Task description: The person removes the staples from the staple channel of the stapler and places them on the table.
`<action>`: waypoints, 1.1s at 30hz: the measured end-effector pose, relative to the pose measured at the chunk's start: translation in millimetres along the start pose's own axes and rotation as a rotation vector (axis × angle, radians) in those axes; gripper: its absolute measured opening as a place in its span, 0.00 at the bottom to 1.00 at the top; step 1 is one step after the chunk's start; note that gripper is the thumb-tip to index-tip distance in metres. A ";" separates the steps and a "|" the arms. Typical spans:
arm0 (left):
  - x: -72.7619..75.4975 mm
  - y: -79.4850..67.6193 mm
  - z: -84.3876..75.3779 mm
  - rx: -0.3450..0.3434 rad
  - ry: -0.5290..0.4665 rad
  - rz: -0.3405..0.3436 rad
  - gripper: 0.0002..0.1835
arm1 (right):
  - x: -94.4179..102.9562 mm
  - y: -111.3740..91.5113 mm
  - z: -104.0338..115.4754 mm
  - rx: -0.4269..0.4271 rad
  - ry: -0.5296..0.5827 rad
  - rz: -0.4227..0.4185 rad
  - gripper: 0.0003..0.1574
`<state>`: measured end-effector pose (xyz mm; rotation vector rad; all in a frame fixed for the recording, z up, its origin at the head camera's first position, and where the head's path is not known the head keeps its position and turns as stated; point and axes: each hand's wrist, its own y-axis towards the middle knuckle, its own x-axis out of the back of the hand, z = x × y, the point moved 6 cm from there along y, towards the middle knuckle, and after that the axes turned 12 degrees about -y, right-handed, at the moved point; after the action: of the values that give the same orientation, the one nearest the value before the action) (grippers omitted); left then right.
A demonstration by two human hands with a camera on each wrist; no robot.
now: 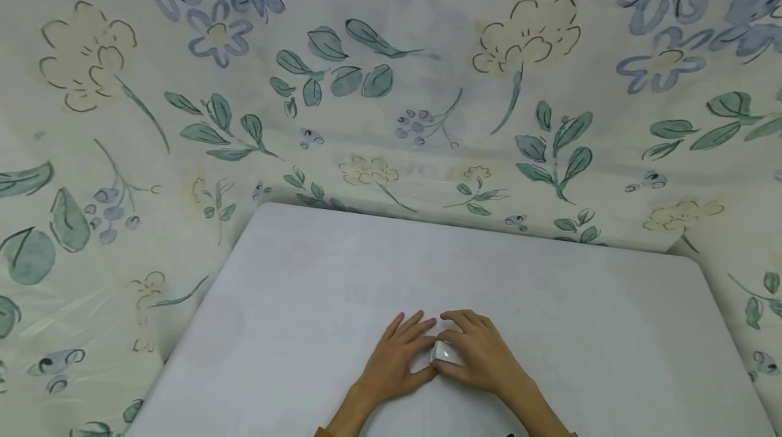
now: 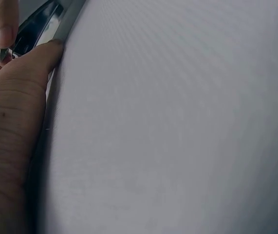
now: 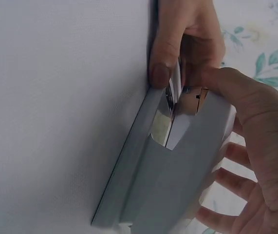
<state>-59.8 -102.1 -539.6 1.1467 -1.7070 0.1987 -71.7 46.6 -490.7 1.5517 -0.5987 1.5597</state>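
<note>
A small whitish box-shaped device [image 1: 447, 353] with a shiny metal-like recess at one end lies low over the table between the two hands; its exact kind is unclear. My right hand [image 1: 482, 354] grips its body, the thumb and fingers on opposite sides in the right wrist view. At the recessed end, my left hand [image 1: 397, 360] pinches a thin glossy piece [image 3: 176, 80] between thumb and fingers. That piece meets the recess, though the fingers hide part of the contact. The left wrist view catches only a dark, reflective bit of the device beside the left thumb [image 2: 41, 56].
A white table [image 1: 305, 267] with rounded corners lies under both hands. Behind it and at its sides hangs a sheet [image 1: 427, 77] printed with flowers and leaves.
</note>
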 end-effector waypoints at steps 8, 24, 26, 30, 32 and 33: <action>1.4 2.0 -0.6 0.009 0.007 0.003 0.21 | 9.8 0.6 0.1 0.031 -0.034 -0.039 0.19; 1.9 4.1 -2.4 0.055 -0.017 -0.009 0.18 | 74.8 -41.9 -37.4 -0.019 -0.063 -0.231 0.26; 2.3 4.3 -3.1 0.054 -0.019 -0.013 0.19 | 81.3 -51.7 -47.0 -0.039 -0.057 -0.235 0.25; 3.3 4.8 -4.0 0.048 -0.024 -0.021 0.18 | 88.5 -78.4 -74.8 -0.074 -0.054 -0.244 0.28; 4.1 5.1 -3.8 0.044 -0.023 -0.025 0.18 | 87.1 -94.1 -90.8 -0.089 -0.062 -0.244 0.35; 4.5 5.1 -3.4 0.045 -0.022 -0.027 0.18 | 84.7 -101.2 -98.4 -0.098 -0.067 -0.238 0.35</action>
<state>-61.6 -100.0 -532.5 1.2084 -1.7129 0.2095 -35.8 199.9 -442.9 1.5449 -0.4994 1.2864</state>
